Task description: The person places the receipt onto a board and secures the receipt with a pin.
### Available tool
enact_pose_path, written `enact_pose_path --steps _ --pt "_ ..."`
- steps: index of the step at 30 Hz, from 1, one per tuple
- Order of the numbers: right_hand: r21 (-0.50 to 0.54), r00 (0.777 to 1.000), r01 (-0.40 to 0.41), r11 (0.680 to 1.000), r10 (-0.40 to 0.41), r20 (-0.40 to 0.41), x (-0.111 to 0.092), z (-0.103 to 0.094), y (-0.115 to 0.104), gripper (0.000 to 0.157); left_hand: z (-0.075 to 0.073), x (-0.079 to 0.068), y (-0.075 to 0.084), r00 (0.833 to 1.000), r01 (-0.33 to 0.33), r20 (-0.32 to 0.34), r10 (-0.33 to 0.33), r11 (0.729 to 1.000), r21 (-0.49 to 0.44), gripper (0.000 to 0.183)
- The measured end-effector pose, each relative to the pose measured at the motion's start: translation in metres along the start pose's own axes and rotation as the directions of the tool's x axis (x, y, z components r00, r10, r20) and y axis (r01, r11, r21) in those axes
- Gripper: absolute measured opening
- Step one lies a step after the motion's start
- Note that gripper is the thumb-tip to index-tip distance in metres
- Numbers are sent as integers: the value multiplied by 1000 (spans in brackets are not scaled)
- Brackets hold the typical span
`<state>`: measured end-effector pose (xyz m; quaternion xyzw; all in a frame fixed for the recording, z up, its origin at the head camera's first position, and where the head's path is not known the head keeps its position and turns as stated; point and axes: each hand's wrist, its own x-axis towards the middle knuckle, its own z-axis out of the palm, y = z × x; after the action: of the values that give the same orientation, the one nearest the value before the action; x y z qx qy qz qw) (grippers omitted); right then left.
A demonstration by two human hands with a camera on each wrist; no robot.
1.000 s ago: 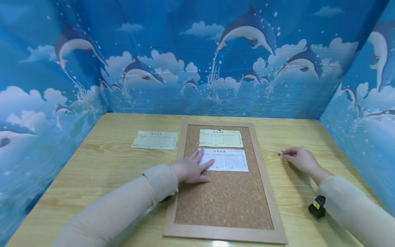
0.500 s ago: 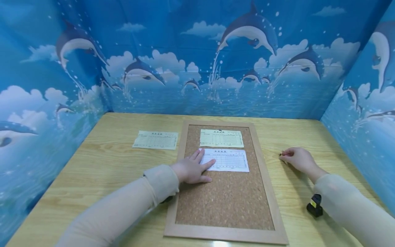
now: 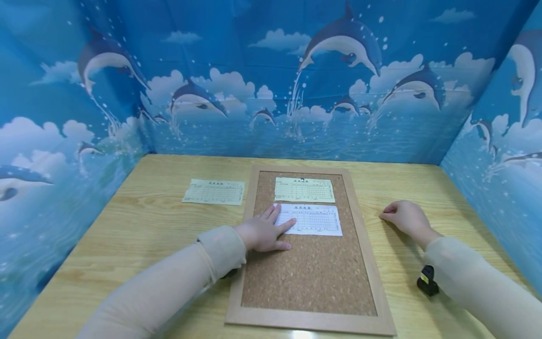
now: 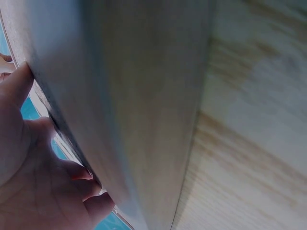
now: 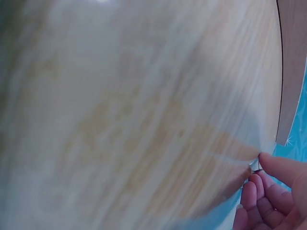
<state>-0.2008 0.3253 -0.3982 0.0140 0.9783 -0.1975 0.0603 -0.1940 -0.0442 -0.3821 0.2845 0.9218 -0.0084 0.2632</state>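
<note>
My left hand [image 3: 263, 232] lies spread on the cork board [image 3: 309, 278], its fingers pressing the left side of a white printed form [image 3: 317, 220]. Just above that sheet is a pale yellow form [image 3: 304, 190], with a small dark tack [image 3: 302, 179] at its top edge. To the right of the board, my right hand [image 3: 408, 219] is low over the table. Its thumb and fingertips pinch a small metallic thumbtack [image 5: 258, 169], seen in the right wrist view; the fingers hide it in the head view.
A pale green form [image 3: 213, 192] lies on the wooden table [image 3: 148, 226], left of the board. The board's wooden frame [image 3: 311, 322] runs around the cork. Blue dolphin-print cloth [image 3: 254, 94] encloses the table at the back and both sides.
My right hand has shifted slightly left and turned, and the tack visible at its fingertips is now hidden in the head view. My left hand stays in place on the white form.
</note>
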Motion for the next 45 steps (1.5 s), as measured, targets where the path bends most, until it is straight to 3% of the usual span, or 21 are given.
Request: enact_pose_path --steps 16,25,32,39,45 --pt "24 993 107 994 -108 54 7 -3 4 23 3 3 -2 1000 1 -9 -1 1000 -13 71" --pt "1 992 123 992 -123 24 9 1 0 21 4 1 -4 1000 8 -8 -8 1000 -10 71" --pt "8 996 83 997 -83 -10 5 -4 -1 27 1 0 -2 1000 -8 -14 8 1000 -4 70" --pt "44 989 135 990 -132 -59 3 -5 -4 24 -1 0 -1 1000 9 -2 -9 1000 -12 70" --pt "59 985 166 984 -163 -51 3 -5 -10 23 0 -1 -1 1000 13 -1 -13 1000 -27 70"
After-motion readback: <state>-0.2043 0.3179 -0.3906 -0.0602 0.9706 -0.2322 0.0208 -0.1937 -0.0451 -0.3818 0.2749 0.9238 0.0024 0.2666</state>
